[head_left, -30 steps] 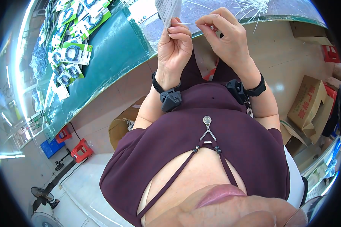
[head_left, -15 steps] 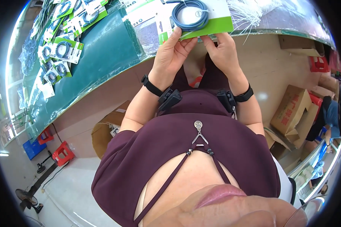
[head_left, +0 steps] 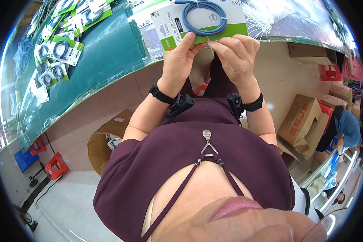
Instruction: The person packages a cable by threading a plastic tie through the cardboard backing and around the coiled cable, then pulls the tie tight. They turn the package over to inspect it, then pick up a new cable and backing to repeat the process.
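A white-and-green packaging card [head_left: 234, 29] with a coiled blue-grey cable [head_left: 186, 23] on it is held up at the table's near edge. My left hand [head_left: 178, 60] grips its lower edge, thumb on the front just below the coil. Thin white ties circle the coil. My right hand [head_left: 238, 56] is closed in a pinch at the card's lower edge, close to my left fingertips. What the pinch holds, if anything, is too small to make out.
Several carded cables [head_left: 61, 49] lie piled on the green tabletop [head_left: 109, 52] at left. Loose white cable ties [head_left: 258, 18] spread beyond the card. An open carton [head_left: 99, 143] stands below the table, another carton [head_left: 300, 121] at right. A person [head_left: 347, 127] is at far right.
My right hand has gone from loosely curled fingers under the card to a pinch beside my left fingertips. The card has tilted slightly and shifted a little left.
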A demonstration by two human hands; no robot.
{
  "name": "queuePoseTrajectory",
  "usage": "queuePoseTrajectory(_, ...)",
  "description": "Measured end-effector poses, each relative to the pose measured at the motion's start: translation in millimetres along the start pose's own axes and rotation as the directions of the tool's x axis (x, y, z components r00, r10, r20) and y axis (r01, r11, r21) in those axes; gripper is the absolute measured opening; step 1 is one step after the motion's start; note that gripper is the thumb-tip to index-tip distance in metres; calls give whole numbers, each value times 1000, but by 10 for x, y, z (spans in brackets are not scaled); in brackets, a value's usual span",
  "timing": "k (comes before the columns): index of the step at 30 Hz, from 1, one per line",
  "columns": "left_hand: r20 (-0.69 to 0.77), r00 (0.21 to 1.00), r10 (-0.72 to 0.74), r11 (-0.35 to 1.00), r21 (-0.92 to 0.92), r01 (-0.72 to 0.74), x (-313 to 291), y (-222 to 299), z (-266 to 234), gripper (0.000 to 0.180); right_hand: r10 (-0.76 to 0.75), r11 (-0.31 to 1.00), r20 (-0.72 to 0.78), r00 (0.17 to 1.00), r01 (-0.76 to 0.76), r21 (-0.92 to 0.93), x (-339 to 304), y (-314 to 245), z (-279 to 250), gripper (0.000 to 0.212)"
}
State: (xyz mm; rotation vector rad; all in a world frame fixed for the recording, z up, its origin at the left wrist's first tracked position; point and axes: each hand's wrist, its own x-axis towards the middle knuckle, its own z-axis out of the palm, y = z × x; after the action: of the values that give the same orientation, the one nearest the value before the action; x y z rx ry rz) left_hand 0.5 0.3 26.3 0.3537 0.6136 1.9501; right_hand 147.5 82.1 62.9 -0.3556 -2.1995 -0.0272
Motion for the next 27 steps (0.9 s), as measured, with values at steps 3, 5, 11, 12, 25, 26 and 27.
queuePoseTrajectory(3,-4,998,66,997,28,-66,-47,24,113,26,-38,999,-27,999,39,31,47,0,7,29)
queuePoseTrajectory(5,-15,986,165,984,69,-164,-67,22,171,27,-42,994,-51,998,46,96,74,-19,6,27)
queuePoseTrajectory(11,240,850,468,682,514,-520,-58,135,84,29,193,703,-18,981,-125,700,35,-92,50,20)
queuePoseTrajectory(12,449,736,507,422,615,-666,-59,225,94,29,289,527,65,955,-216,822,-9,-120,43,18)
queuePoseTrajectory(25,859,314,404,-2,344,-939,48,532,308,31,488,328,200,849,-391,860,-231,-153,36,14)
queuePoseTrajectory(26,858,313,406,-2,344,-939,48,547,325,31,487,329,200,850,-391,859,-211,-191,27,14)
queuePoseTrajectory(27,868,296,398,-22,331,-943,43,558,340,30,570,10,293,768,-363,932,-181,-271,10,17)
